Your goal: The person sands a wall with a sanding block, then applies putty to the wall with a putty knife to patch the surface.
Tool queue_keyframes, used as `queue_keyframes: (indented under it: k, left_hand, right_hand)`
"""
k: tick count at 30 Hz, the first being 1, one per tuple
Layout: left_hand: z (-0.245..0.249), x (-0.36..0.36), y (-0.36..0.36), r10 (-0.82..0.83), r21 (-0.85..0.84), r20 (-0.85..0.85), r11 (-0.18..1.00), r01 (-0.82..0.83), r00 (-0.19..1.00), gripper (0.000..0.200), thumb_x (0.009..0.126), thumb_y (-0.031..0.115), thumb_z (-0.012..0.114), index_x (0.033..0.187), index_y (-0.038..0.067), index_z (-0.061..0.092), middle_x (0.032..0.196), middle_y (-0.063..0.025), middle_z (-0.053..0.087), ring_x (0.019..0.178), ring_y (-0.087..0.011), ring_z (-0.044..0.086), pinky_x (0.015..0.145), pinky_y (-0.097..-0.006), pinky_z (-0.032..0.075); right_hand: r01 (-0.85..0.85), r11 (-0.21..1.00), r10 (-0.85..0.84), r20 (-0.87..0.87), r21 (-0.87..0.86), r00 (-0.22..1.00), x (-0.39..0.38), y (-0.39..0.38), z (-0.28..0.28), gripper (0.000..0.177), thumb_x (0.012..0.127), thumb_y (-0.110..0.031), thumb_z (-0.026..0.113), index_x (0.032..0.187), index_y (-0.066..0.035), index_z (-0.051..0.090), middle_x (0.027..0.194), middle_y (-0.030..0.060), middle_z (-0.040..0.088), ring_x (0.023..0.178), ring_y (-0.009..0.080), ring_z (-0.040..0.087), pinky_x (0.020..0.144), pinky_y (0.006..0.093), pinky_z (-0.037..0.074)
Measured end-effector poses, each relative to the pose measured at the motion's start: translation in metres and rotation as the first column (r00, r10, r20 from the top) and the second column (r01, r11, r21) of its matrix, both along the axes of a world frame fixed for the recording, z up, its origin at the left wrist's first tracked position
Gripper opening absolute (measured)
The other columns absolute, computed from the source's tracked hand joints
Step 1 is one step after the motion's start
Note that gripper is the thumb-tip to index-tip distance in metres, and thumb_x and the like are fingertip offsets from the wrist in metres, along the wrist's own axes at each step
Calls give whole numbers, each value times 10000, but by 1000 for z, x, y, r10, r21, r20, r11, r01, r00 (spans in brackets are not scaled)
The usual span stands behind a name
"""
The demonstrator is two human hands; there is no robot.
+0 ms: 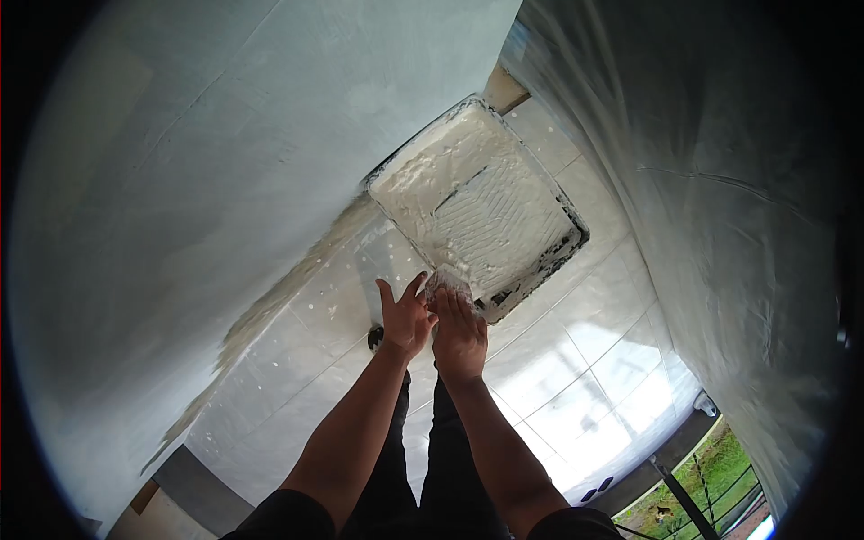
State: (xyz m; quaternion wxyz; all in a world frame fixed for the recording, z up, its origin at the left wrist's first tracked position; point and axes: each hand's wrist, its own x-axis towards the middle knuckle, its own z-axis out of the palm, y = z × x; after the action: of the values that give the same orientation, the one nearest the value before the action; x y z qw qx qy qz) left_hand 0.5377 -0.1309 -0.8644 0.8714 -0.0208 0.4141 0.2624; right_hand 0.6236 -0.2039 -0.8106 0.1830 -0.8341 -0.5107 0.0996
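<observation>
Head view. We note one paint tray [540, 193] on the tiled floor [585, 360], with white paint [441, 162] pooled at its far end and smeared over its ribbed slope. One clear plastic piece [447, 283] lies at the tray's near corner. Our right hand [459, 331] lays its fingers flat and close together on it; we cannot tell whether it grips. Our left hand [405, 317] is just beside, fingers spread wide. One painted wall [225, 135] stands left, one hanging sheet [720, 180] right.
</observation>
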Motion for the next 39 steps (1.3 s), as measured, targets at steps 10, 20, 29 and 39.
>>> queue_keyframes:
  k: [10,20,29,39]
  left_hand:
    - [10,5,5,-128,66,-95,989,135,987,1178,805,927,134,1581,41,107,1501,-217,428,1461,-323,294,1176,-548,186]
    - [5,9,5,-132,65,-110,988,139,985,1164,798,934,199,1584,79,126,1497,-198,422,1485,-312,229,1191,-555,147]
    - [-15,-4,1,-39,-35,97,998,42,995,1152,765,955,244,1552,113,262,1414,-152,528,1352,-339,430,1178,-528,196]
    - [5,5,2,-89,31,-31,995,90,996,1199,783,944,218,1573,44,160,1491,-208,436,1481,-329,242,1195,-553,132]
  right_hand:
    - [248,959,-213,-228,135,950,23,-26,72,313,927,-13,574,1230,-20,650,1103,161,709,1033,308,677,903,399,511]
    - [841,339,-161,-907,-421,-388,11,-7,28,209,952,-86,564,1161,-79,558,1054,42,616,898,168,614,704,318,491]
    - [752,302,-186,-810,-586,-557,-23,-16,0,178,941,-42,582,1116,-34,548,981,103,636,835,211,639,658,339,509]
    - [759,611,-574,-785,-224,231,36,-67,34,120,920,-123,569,955,-9,590,787,42,582,651,106,528,527,275,443]
